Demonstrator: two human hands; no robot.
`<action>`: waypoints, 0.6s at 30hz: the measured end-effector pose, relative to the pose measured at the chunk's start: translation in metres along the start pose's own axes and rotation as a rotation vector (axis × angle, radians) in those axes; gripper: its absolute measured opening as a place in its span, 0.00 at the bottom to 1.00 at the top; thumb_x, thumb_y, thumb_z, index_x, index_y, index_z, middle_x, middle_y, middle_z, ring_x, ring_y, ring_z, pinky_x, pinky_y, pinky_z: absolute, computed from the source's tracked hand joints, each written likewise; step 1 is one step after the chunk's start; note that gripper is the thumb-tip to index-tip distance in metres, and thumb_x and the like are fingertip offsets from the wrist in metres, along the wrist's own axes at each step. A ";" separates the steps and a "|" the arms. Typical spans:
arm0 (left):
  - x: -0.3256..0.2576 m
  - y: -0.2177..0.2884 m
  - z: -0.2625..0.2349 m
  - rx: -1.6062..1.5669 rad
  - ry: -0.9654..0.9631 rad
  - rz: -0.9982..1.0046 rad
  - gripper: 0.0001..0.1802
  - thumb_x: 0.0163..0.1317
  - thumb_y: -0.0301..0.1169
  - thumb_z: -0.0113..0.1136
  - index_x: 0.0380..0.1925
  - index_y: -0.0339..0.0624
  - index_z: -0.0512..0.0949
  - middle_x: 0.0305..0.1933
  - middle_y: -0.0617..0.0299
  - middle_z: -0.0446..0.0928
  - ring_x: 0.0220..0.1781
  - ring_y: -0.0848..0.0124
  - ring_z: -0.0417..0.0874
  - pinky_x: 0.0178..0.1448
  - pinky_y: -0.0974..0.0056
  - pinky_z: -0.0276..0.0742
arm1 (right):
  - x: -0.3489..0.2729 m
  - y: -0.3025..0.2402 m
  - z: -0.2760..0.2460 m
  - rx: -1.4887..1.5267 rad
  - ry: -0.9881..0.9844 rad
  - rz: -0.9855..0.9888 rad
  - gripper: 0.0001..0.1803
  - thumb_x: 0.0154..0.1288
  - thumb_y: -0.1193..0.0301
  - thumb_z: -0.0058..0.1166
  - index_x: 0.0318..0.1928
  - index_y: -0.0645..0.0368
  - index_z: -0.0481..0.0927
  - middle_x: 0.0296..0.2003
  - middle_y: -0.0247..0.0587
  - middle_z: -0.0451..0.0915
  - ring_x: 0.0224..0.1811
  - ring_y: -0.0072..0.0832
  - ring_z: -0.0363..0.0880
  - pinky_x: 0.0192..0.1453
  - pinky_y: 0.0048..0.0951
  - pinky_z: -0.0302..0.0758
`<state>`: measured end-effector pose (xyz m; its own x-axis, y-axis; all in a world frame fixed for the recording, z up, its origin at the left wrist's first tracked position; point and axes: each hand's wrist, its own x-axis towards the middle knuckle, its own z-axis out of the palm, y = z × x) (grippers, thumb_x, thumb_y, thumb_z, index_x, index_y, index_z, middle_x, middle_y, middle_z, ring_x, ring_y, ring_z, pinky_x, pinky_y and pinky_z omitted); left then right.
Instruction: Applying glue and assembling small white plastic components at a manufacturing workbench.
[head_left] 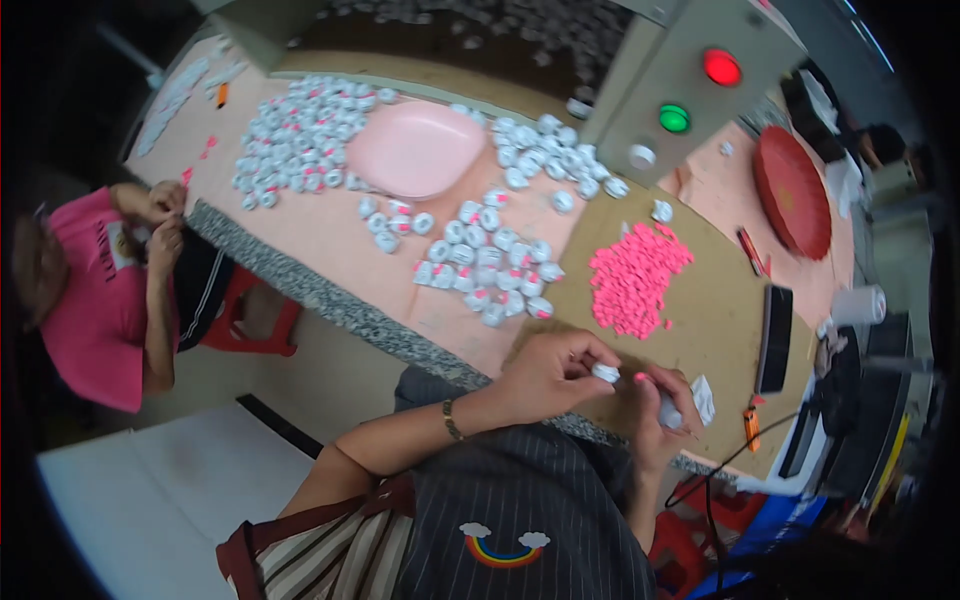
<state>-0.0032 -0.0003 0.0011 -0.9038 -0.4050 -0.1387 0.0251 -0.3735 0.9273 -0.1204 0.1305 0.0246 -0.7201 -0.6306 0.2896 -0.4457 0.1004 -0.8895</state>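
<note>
A small white cap [606, 373] is pinched in the left hand [548, 375] right at the table [330, 235] edge, touching a pink piece at 3 o'clock gripped by the right hand [660, 405], pink pile [638, 277] at 12.

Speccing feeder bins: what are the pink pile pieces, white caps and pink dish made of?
Pink pieces: likely moulded plastic, uniform bright colour. White caps: probably plastic, smooth identical shapes. Pink dish: looks plastic, matte, softly rounded rim.
</note>
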 end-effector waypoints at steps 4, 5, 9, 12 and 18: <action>-0.007 0.016 0.002 -0.150 -0.151 -0.078 0.14 0.63 0.23 0.56 0.48 0.33 0.72 0.32 0.64 0.77 0.33 0.80 0.79 0.36 0.74 0.75 | -0.006 -0.009 -0.003 0.059 -0.028 -0.032 0.06 0.59 0.85 0.53 0.38 0.70 0.77 0.31 0.43 0.76 0.32 0.26 0.74 0.39 0.21 0.71; -0.011 0.016 0.003 -0.158 -0.130 -0.068 0.13 0.65 0.26 0.54 0.48 0.33 0.72 0.28 0.65 0.76 0.27 0.80 0.78 0.31 0.74 0.73 | -0.009 -0.013 -0.002 0.040 -0.082 -0.034 0.05 0.60 0.84 0.53 0.38 0.69 0.76 0.32 0.41 0.75 0.34 0.25 0.73 0.40 0.21 0.70; -0.031 0.025 -0.003 0.003 -0.008 -0.029 0.11 0.65 0.28 0.55 0.44 0.34 0.75 0.31 0.63 0.75 0.25 0.80 0.76 0.27 0.74 0.72 | -0.011 -0.023 0.021 0.026 -0.232 -0.114 0.05 0.60 0.82 0.53 0.38 0.68 0.75 0.32 0.41 0.75 0.35 0.24 0.73 0.41 0.21 0.70; -0.045 0.029 -0.014 0.112 0.102 0.052 0.08 0.61 0.28 0.58 0.37 0.34 0.74 0.30 0.61 0.75 0.26 0.76 0.78 0.28 0.69 0.73 | -0.010 -0.033 0.040 0.007 -0.242 -0.200 0.05 0.58 0.84 0.54 0.36 0.68 0.75 0.27 0.44 0.76 0.29 0.30 0.75 0.34 0.24 0.71; -0.069 0.045 -0.055 0.484 0.211 0.213 0.05 0.60 0.24 0.58 0.35 0.36 0.74 0.34 0.62 0.74 0.37 0.76 0.77 0.36 0.70 0.72 | -0.010 -0.045 0.067 0.092 -0.322 -0.182 0.06 0.56 0.85 0.55 0.36 0.69 0.76 0.28 0.44 0.78 0.28 0.28 0.77 0.34 0.23 0.73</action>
<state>0.0842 -0.0346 0.0331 -0.7940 -0.6060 0.0484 -0.0465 0.1399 0.9891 -0.0571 0.0809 0.0380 -0.4231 -0.8427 0.3330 -0.4911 -0.0956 -0.8659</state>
